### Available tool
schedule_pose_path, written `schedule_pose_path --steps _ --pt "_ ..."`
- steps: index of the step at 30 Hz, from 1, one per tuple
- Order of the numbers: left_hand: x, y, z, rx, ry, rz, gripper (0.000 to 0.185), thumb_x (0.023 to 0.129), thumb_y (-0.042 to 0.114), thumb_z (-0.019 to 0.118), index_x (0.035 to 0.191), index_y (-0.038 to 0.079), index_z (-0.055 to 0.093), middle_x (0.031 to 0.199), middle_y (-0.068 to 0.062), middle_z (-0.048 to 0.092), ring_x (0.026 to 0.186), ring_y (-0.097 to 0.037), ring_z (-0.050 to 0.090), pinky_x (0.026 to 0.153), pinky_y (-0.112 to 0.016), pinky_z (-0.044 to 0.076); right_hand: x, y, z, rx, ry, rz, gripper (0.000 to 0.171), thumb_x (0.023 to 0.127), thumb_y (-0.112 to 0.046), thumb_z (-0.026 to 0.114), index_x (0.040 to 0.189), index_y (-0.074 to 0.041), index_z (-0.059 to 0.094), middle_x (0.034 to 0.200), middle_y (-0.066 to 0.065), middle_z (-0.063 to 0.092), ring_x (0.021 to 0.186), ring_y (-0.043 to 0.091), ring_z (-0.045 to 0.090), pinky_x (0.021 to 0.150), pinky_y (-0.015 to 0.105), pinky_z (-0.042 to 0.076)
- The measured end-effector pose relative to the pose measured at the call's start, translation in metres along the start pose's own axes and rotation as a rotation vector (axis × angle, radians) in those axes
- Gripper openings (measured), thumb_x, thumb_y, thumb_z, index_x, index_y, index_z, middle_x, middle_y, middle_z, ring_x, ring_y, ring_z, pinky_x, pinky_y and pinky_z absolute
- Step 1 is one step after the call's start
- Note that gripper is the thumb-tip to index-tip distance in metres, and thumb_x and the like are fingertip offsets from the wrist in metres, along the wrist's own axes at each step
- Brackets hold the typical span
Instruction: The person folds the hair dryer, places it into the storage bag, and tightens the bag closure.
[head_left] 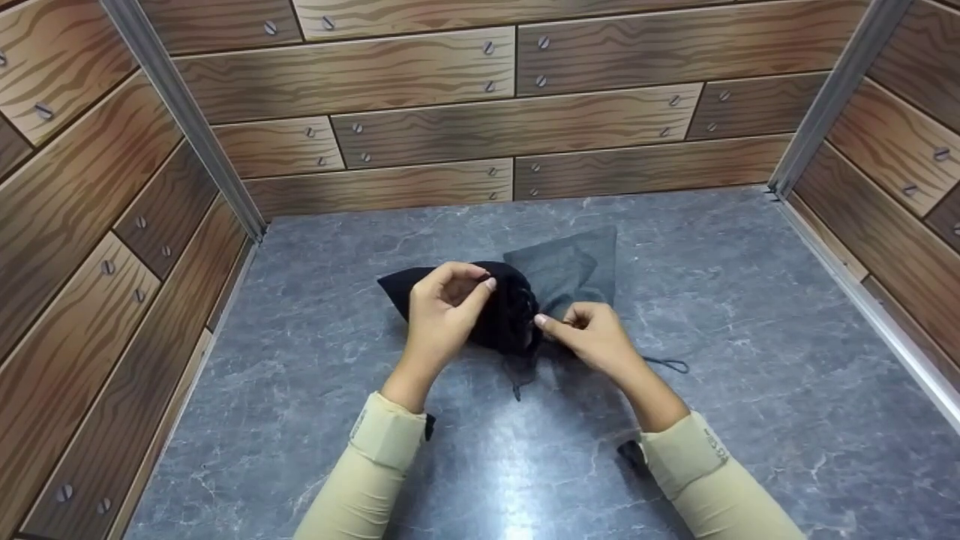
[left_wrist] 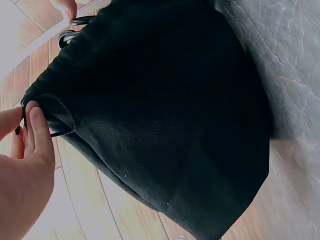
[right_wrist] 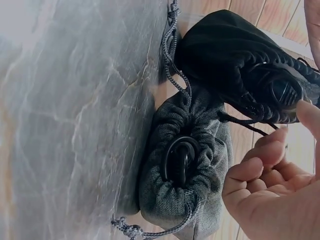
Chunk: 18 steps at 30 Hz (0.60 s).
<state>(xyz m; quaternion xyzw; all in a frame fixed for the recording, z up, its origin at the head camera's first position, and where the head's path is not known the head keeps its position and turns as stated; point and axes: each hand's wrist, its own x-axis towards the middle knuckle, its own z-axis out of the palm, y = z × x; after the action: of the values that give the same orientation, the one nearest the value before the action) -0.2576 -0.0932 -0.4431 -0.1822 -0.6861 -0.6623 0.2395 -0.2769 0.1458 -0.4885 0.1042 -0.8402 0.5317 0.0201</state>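
Drawstring pouches lie together near the middle of the grey marble tabletop (head_left: 750, 315), and both my hands are on the black pouch (head_left: 504, 311). My left hand (head_left: 444, 311) pinches the gathered mouth of that pouch at its cord between thumb and forefinger, fingers curled in. My right hand (head_left: 592, 337) pinches the black cord (right_wrist: 250, 127) on the opposite side of the same mouth, fingertips pressed together on it.

Just behind and to the right of the black pouch, touching it, lies the grey pouch (head_left: 570, 266). From the right wrist view its mouth is cinched into tight folds around a dark ring-shaped opening, and its braided grey cord (right_wrist: 172, 60) runs along the tabletop beside it. A loop of grey cord also trails out on the tabletop past my right wrist, well clear of the pouches.

Wood-patterned walls (head_left: 465, 127) with printed screw heads close in the tabletop on three sides, joined by pale metal corner strips (head_left: 184, 120). My cream sleeves (head_left: 382, 450) cover both forearms down to the wrists.
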Motion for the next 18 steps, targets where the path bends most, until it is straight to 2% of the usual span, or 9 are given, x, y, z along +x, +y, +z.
schedule_pose_path --steps 3,5,9,12,14,15,16,18 --pt "0.0 0.002 0.0 -0.02 -0.006 -0.012 0.011 0.093 0.0 0.079 0.101 -0.004 0.073 0.097 -0.018 0.076 0.081 -0.015 0.074 0.074 -0.023 0.061 0.0 -0.001 0.001 0.025 0.055 -0.004 0.055 0.089 -0.029 0.087 0.062 -0.016 0.041 0.06 -0.009 0.039 0.056 0.005 0.036 0.053 0.021 0.03" --pt "0.0 0.004 0.0 -0.025 -0.011 -0.015 0.011 0.093 0.0 0.079 0.101 -0.004 0.073 0.096 -0.017 0.076 0.081 -0.015 0.074 0.074 -0.024 0.061 0.001 -0.002 0.002 0.038 0.099 -0.018 0.055 0.087 -0.025 0.088 0.064 -0.013 0.04 0.067 -0.006 0.039 0.062 0.006 0.038 0.057 0.021 0.032" --pt "-0.001 0.005 -0.001 -0.033 -0.009 -0.014 0.01 0.094 0.001 0.078 0.101 -0.003 0.072 0.095 -0.017 0.075 0.082 -0.019 0.074 0.073 -0.024 0.061 0.001 -0.004 0.004 0.073 0.151 -0.003 0.035 0.082 -0.019 0.093 0.079 -0.003 0.062 0.08 -0.002 0.057 0.073 0.005 0.054 0.067 0.017 0.046" --pt "0.0 0.004 -0.005 -0.045 0.012 -0.012 0.01 0.093 -0.002 0.078 0.101 -0.003 0.071 0.094 -0.017 0.074 0.081 -0.023 0.074 0.073 -0.025 0.061 0.001 -0.005 0.003 0.146 0.159 0.026 0.033 0.079 -0.015 0.095 0.092 0.002 0.069 0.081 -0.001 0.07 0.072 0.004 0.064 0.065 0.016 0.053" --pt "0.002 0.004 -0.008 -0.056 0.031 -0.009 0.01 0.093 -0.004 0.077 0.101 -0.005 0.07 0.092 -0.018 0.074 0.079 -0.023 0.074 0.073 -0.026 0.062 0.0 -0.006 0.001 0.192 0.173 0.023 0.035 0.079 -0.013 0.094 0.082 -0.002 0.061 0.072 -0.002 0.068 0.066 0.002 0.061 0.059 0.015 0.049" --pt "0.003 0.004 -0.011 -0.064 0.041 -0.005 0.011 0.092 -0.006 0.076 0.101 -0.006 0.07 0.091 -0.019 0.073 0.078 -0.023 0.074 0.073 -0.027 0.062 0.001 -0.006 0.0 0.208 0.184 0.016 0.041 0.08 -0.013 0.094 0.076 -0.005 0.054 0.067 -0.005 0.063 0.061 0.002 0.057 0.056 0.015 0.045" --pt "0.004 0.005 -0.013 -0.07 0.054 0.0 0.011 0.092 -0.008 0.076 0.1 -0.007 0.069 0.091 -0.021 0.073 0.078 -0.022 0.074 0.074 -0.028 0.063 0.001 -0.006 -0.001 0.236 0.19 0.012 0.048 0.082 -0.013 0.092 0.073 -0.009 0.046 0.063 -0.006 0.057 0.06 0.003 0.057 0.055 0.016 0.044" --pt "0.007 0.005 -0.019 -0.077 0.087 0.015 0.011 0.091 -0.011 0.075 0.099 -0.01 0.068 0.09 -0.022 0.072 0.077 -0.019 0.074 0.074 -0.029 0.063 0.001 -0.007 -0.003 0.268 0.213 0.013 0.06 0.087 -0.014 0.088 0.072 -0.015 0.031 0.06 -0.009 0.044 0.056 0.005 0.057 0.05 0.016 0.038"
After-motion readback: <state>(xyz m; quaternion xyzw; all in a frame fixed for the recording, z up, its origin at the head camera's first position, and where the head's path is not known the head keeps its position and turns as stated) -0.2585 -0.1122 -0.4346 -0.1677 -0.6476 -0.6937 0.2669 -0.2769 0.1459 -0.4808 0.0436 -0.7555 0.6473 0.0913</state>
